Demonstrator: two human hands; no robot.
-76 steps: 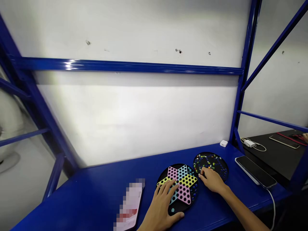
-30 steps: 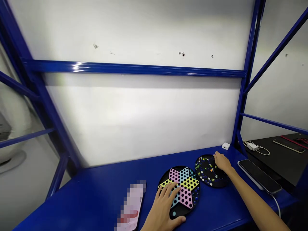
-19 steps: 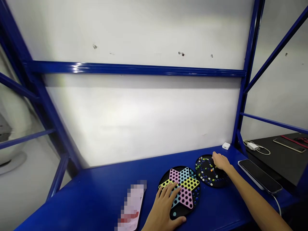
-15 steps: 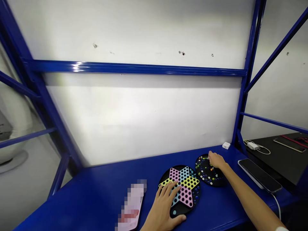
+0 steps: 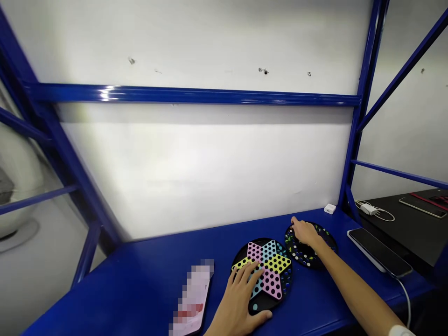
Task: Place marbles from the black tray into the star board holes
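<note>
Here, the round black board (image 5: 276, 264) bears a pastel star.

The worktop (image 5: 147, 280) and the rail (image 5: 196, 95) above it look like blue painted metal, smooth and glossy, with bright glints. Behind them the white wall (image 5: 196, 163) is matt and lightly pitted. The star board (image 5: 276, 263) looks like plastic, with matt pastel panels on a black base. The round tray (image 5: 308, 259) is dull black plastic and holds small shiny beads. At the right, the phone (image 5: 380, 252) has a glossy dark glass face, and the far charger (image 5: 329, 208) is smooth white plastic.
</note>
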